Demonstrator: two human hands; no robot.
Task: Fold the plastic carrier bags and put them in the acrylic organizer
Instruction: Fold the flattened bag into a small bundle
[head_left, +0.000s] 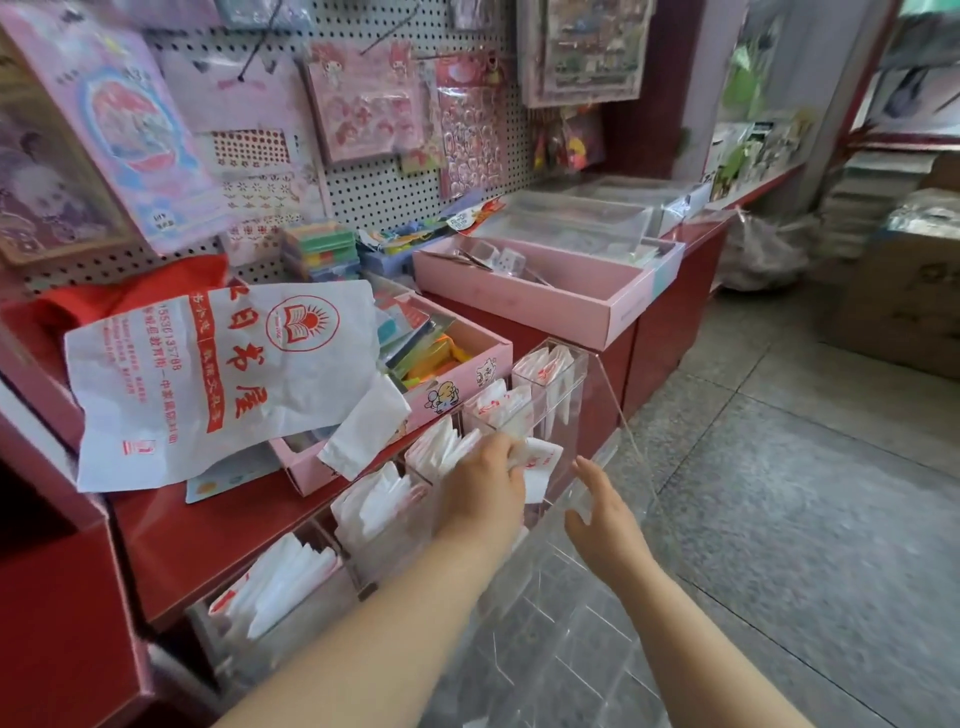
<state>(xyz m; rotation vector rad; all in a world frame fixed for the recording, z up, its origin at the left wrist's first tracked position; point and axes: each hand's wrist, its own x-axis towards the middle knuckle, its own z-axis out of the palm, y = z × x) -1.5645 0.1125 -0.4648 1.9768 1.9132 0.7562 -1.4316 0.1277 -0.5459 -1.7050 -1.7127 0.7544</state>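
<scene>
Bags (374, 501) fill most organizer (602, 405) slots, your left fingers (501, 449) pinch a folded bag (543, 460), right fingers (589, 475) loose, flat bag (218, 379) needs folding.

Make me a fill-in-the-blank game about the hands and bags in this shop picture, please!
1. The left hand holds a folded bag at the acrylic organizer; the bag is white with print coloured ____.
2. The right hand holds ____.
3. The big unfolded bag lies on a box coloured ____.
Missing words: red; nothing; pink.
</scene>
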